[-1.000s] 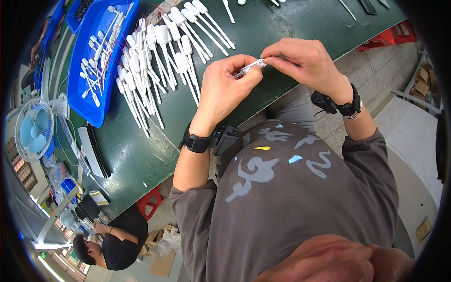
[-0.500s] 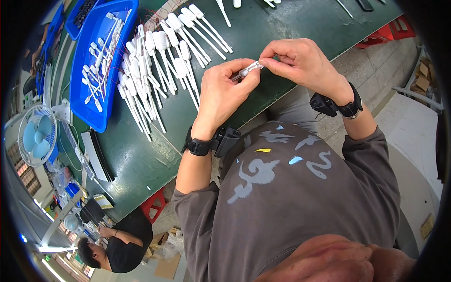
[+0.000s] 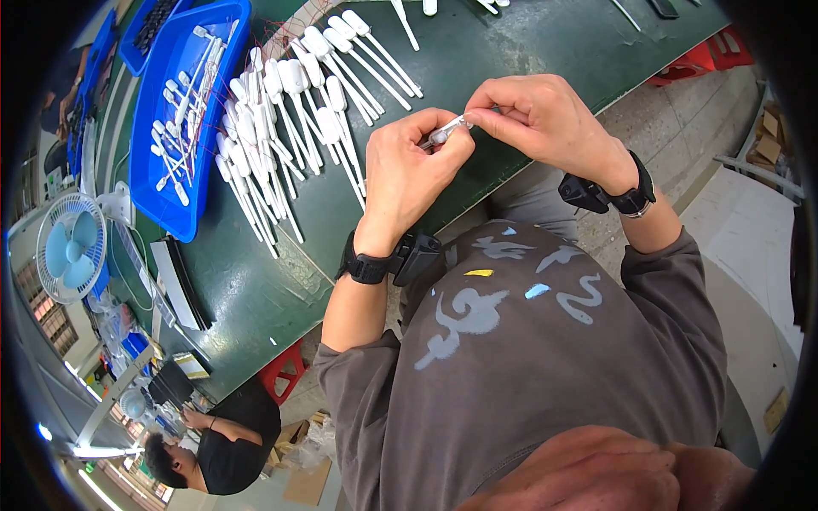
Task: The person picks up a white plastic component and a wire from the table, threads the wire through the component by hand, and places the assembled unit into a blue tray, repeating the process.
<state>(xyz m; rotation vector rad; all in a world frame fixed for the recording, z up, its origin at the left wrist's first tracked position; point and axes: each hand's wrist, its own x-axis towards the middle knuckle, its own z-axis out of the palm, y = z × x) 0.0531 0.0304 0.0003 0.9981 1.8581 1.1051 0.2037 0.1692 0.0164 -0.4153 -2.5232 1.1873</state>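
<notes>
Over the near edge of the green table point(image 3: 511, 43), my left hand point(image 3: 409, 170) pinches a small white and clear plastic part point(image 3: 445, 133) between thumb and fingers. At that part's upper right end, the thumb and forefinger of my right hand point(image 3: 541, 119) are pressed together; what they grip there is too small to make out. To the left of my hands lie many white plastic pieces point(image 3: 290, 77), each with a wide rounded head on a thin stalk. Some of them reach close to my left wrist.
A blue tray point(image 3: 166, 217) holds more slender white pieces with thin red wires. Behind it is a smaller blue tray with dark parts point(image 3: 153, 25). A fan point(image 3: 72, 247), red stools point(image 3: 281, 375) and another person in black point(image 3: 239, 443) are to the left.
My right fingertips have shifted slightly left and down, and the small part has turned a little in my fingers. The view has moved slightly.
</notes>
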